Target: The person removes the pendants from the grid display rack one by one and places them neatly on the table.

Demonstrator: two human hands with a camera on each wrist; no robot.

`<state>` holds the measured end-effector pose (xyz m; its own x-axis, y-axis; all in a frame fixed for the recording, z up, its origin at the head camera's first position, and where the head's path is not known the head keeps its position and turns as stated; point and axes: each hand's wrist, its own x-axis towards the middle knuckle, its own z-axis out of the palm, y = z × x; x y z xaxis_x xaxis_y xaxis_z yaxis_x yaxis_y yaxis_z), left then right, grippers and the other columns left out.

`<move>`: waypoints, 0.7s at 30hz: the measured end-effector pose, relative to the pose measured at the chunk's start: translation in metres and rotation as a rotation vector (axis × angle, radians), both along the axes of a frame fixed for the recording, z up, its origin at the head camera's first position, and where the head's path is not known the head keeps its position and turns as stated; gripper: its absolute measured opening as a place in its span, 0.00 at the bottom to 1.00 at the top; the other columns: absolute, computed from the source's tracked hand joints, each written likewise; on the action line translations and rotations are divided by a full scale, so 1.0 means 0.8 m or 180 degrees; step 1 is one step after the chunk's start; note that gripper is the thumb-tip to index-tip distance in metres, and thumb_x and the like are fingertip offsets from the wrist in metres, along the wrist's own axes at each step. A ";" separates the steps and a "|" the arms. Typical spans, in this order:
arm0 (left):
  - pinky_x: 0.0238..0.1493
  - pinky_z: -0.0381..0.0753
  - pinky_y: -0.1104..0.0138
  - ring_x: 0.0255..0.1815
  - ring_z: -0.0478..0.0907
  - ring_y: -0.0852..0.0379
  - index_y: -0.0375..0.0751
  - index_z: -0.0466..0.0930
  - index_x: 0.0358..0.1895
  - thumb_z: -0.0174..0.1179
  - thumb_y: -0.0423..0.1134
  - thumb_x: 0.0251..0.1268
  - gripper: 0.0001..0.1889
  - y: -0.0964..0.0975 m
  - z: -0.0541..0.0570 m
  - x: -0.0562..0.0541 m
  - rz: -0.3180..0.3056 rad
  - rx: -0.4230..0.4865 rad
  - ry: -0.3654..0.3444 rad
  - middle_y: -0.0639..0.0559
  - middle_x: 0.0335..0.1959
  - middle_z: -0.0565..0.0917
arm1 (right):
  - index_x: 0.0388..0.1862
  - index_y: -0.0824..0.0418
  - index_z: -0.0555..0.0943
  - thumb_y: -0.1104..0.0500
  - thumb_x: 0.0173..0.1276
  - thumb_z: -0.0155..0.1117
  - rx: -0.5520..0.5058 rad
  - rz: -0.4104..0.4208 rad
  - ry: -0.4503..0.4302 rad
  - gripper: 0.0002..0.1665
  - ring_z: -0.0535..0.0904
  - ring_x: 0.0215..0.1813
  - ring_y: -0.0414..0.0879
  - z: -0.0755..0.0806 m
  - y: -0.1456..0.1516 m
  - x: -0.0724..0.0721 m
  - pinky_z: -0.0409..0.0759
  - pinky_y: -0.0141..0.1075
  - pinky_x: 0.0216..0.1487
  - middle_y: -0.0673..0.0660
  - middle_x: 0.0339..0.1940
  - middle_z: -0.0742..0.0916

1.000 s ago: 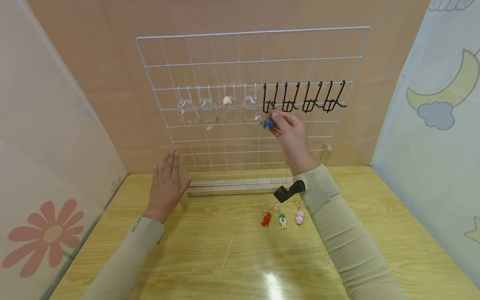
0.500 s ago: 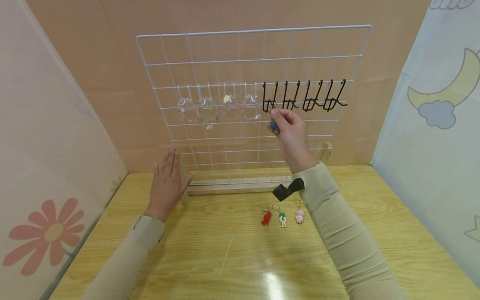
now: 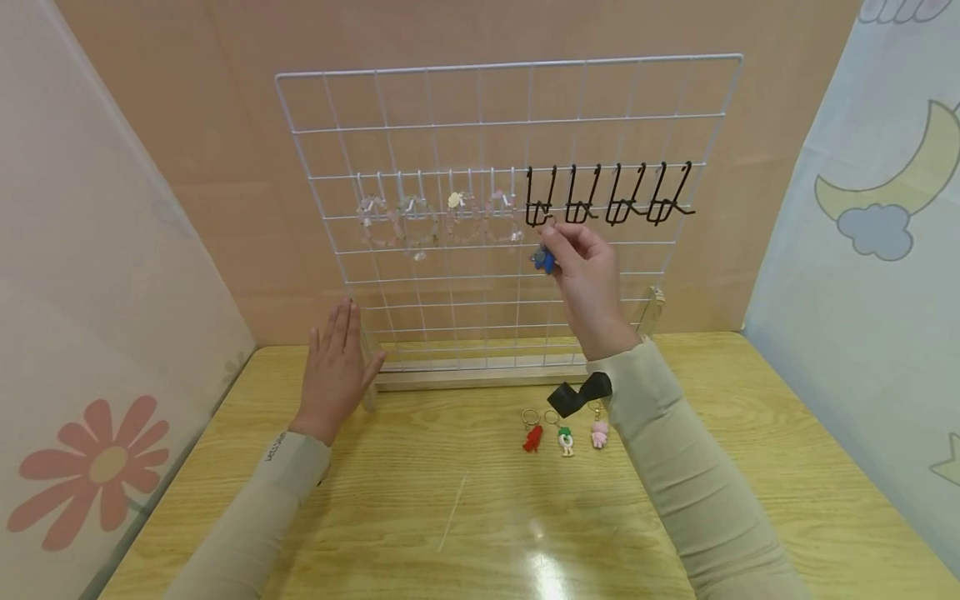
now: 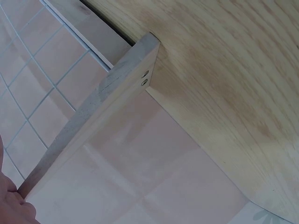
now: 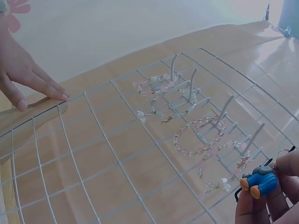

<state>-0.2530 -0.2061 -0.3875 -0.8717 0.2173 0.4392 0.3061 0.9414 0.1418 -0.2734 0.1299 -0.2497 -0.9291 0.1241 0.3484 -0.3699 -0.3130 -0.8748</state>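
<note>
My right hand pinches a keychain by its top, just below and in front of the leftmost black hook. In the right wrist view the charm on this keychain is a small blue figure with orange feet, and part of its metal ring shows above the thumb. My left hand lies with straight fingers against the left wooden support of a white wire grid rack. Only a bit of the left hand enters the left wrist view, at the end of that support.
Several beaded bracelets hang from white hooks on the rack's left half. More black hooks line the right half. On the wooden table lie three keychains: red, green-and-white and pink.
The right hand has shifted slightly down and right, away from the leftmost black hook. The blue charm has turned and hangs a little lower. The left hand stays on the support.
</note>
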 end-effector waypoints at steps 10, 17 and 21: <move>0.75 0.45 0.35 0.83 0.39 0.40 0.30 0.36 0.81 0.55 0.51 0.78 0.47 0.002 -0.001 -0.001 0.0013 -0.0013 0.0009 0.36 0.83 0.41 | 0.38 0.63 0.82 0.64 0.75 0.62 0.0008 0.0030 0.0120 0.05 0.76 0.34 0.42 0.007 0.004 0.016 0.79 0.28 0.38 0.56 0.45 0.81; 0.76 0.43 0.37 0.83 0.39 0.40 0.29 0.36 0.81 0.55 0.51 0.77 0.47 0.002 -0.002 -0.002 0.0058 -0.0045 0.0000 0.38 0.84 0.39 | 0.41 0.68 0.82 0.61 0.75 0.64 0.0272 0.0045 0.0166 0.08 0.76 0.35 0.42 -0.001 0.002 0.031 0.79 0.27 0.37 0.54 0.42 0.83; 0.77 0.41 0.38 0.83 0.40 0.40 0.30 0.36 0.81 0.55 0.52 0.77 0.47 0.002 -0.003 -0.002 0.0058 -0.0026 0.0024 0.38 0.84 0.40 | 0.45 0.71 0.81 0.60 0.75 0.64 0.0456 0.0063 0.0098 0.12 0.77 0.33 0.41 -0.013 -0.002 0.038 0.80 0.28 0.40 0.52 0.38 0.83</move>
